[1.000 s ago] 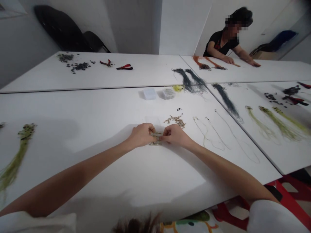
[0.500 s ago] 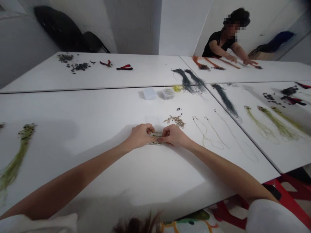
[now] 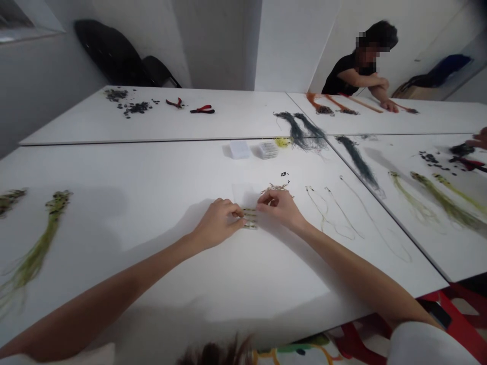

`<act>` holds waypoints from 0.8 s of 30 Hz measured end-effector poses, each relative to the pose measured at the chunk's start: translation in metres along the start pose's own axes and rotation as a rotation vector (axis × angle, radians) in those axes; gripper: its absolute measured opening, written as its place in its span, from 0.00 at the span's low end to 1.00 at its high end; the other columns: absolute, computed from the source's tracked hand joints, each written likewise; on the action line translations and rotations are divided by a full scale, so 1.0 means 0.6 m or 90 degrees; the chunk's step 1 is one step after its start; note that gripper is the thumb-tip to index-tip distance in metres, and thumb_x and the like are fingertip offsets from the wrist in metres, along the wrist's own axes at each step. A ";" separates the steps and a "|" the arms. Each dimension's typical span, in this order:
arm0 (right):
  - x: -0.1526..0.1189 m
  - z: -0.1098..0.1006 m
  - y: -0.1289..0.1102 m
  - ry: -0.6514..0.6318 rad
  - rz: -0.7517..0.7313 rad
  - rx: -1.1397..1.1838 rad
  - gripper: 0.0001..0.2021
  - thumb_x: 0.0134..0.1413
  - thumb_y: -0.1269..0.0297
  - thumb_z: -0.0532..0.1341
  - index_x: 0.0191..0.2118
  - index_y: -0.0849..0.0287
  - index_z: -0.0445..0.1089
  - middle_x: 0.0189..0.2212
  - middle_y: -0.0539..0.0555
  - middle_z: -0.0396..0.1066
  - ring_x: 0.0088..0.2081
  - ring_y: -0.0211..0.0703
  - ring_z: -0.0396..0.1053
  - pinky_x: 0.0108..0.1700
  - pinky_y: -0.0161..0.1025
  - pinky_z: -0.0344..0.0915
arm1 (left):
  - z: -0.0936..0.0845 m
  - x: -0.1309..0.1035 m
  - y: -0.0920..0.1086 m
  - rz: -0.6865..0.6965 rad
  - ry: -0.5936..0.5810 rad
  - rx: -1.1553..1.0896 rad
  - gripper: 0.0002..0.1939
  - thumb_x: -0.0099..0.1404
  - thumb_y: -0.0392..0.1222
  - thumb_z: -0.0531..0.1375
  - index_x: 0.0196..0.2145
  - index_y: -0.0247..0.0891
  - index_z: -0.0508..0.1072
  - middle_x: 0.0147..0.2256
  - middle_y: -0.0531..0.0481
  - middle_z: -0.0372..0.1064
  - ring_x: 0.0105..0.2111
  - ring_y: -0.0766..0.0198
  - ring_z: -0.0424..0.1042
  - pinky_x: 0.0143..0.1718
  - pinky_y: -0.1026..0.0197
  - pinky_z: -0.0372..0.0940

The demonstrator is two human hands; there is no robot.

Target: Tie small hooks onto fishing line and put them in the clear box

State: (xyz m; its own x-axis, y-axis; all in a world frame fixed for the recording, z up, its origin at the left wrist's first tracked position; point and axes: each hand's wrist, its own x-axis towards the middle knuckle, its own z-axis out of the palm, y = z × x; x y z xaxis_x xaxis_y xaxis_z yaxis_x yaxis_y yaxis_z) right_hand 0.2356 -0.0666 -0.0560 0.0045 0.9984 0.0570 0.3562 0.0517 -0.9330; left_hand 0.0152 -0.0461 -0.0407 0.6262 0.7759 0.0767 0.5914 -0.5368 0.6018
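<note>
My left hand (image 3: 219, 222) grips the left side of a small clear box (image 3: 250, 221) with several rows of thin greenish line laid across it. My right hand (image 3: 280, 209) is just off the box's upper right, thumb and fingers pinched together; anything between them is too small to make out. Behind that hand lies a pile of thin brown pieces (image 3: 274, 187), partly covered by it. A flat transparent piece (image 3: 242, 191) rests on the table beyond the box. Several tiny black bits (image 3: 284, 174) lie past the brown pile.
Yellowish-green line bundles (image 3: 57, 203) lie left, looped lines (image 3: 335, 213) right. Farther back are a white box (image 3: 239, 149), a second small box (image 3: 268, 150), dark green bundles (image 3: 294, 126) and pliers (image 3: 203, 109). Across the tables sits a co-worker (image 3: 353, 71); another hand (image 3: 478, 139) shows far right.
My right hand has lifted off the box and shifted up and right, uncovering its rows. My left hand stays on the box. The co-worker's arms have moved; another hand has appeared at far right.
</note>
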 end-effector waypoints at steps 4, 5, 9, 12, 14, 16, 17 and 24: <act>-0.026 0.019 -0.007 -0.082 -0.019 -0.104 0.03 0.45 0.67 0.66 0.28 0.59 0.75 0.22 0.48 0.71 0.24 0.34 0.63 0.27 0.33 0.58 | 0.002 0.021 -0.008 0.025 -0.036 0.036 0.08 0.61 0.47 0.61 0.30 0.41 0.74 0.32 0.50 0.72 0.38 0.57 0.68 0.42 0.54 0.60; -0.030 0.022 -0.007 -0.083 -0.026 -0.132 0.02 0.46 0.67 0.65 0.28 0.59 0.75 0.23 0.48 0.72 0.25 0.34 0.63 0.28 0.33 0.58 | 0.000 0.025 -0.009 0.031 -0.044 0.042 0.07 0.61 0.46 0.61 0.30 0.41 0.74 0.32 0.50 0.72 0.38 0.57 0.68 0.42 0.55 0.60; -0.037 0.030 -0.005 -0.064 -0.054 -0.227 0.03 0.48 0.69 0.64 0.29 0.57 0.76 0.27 0.48 0.74 0.28 0.36 0.65 0.32 0.34 0.59 | -0.008 0.039 -0.009 0.025 -0.079 0.049 0.07 0.60 0.46 0.61 0.30 0.41 0.75 0.31 0.51 0.73 0.38 0.57 0.68 0.40 0.57 0.59; -0.036 0.031 -0.001 -0.064 -0.067 -0.281 0.04 0.50 0.69 0.63 0.30 0.56 0.76 0.29 0.49 0.74 0.29 0.37 0.66 0.32 0.34 0.58 | -0.013 0.047 -0.006 0.008 -0.107 0.051 0.08 0.60 0.46 0.61 0.29 0.40 0.75 0.30 0.51 0.73 0.36 0.58 0.69 0.38 0.58 0.59; -0.036 0.032 0.000 -0.066 -0.073 -0.313 0.05 0.50 0.69 0.62 0.30 0.57 0.76 0.29 0.49 0.74 0.29 0.37 0.65 0.32 0.34 0.58 | -0.016 0.052 -0.004 0.011 -0.125 0.060 0.09 0.60 0.47 0.62 0.28 0.40 0.75 0.30 0.51 0.74 0.35 0.58 0.69 0.37 0.58 0.58; -0.037 0.032 -0.001 -0.065 -0.074 -0.331 0.05 0.50 0.70 0.61 0.29 0.57 0.76 0.28 0.50 0.73 0.28 0.37 0.65 0.32 0.34 0.57 | -0.019 0.055 -0.003 0.032 -0.144 0.076 0.10 0.61 0.47 0.61 0.28 0.40 0.75 0.30 0.52 0.74 0.35 0.59 0.70 0.38 0.57 0.57; -0.037 0.033 -0.002 -0.065 -0.073 -0.334 0.05 0.50 0.70 0.61 0.29 0.57 0.76 0.28 0.50 0.73 0.28 0.37 0.65 0.31 0.34 0.57 | -0.021 0.056 -0.003 0.043 -0.153 0.084 0.11 0.62 0.48 0.60 0.29 0.40 0.75 0.30 0.52 0.75 0.35 0.59 0.70 0.39 0.57 0.57; -0.036 0.035 -0.005 -0.071 -0.065 -0.319 0.05 0.50 0.70 0.61 0.29 0.57 0.76 0.29 0.50 0.74 0.29 0.37 0.66 0.32 0.34 0.59 | -0.032 0.064 0.002 0.050 -0.201 0.096 0.14 0.62 0.51 0.59 0.27 0.41 0.76 0.30 0.53 0.75 0.35 0.59 0.70 0.44 0.53 0.54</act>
State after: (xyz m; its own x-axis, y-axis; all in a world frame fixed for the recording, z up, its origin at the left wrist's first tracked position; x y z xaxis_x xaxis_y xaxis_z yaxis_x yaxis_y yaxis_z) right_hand 0.2150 -0.0875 -0.0618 -0.1438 0.9868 0.0747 0.7534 0.1581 -0.6383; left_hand 0.0301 -0.0109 -0.0217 0.7850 0.6023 -0.1447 0.5885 -0.6522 0.4779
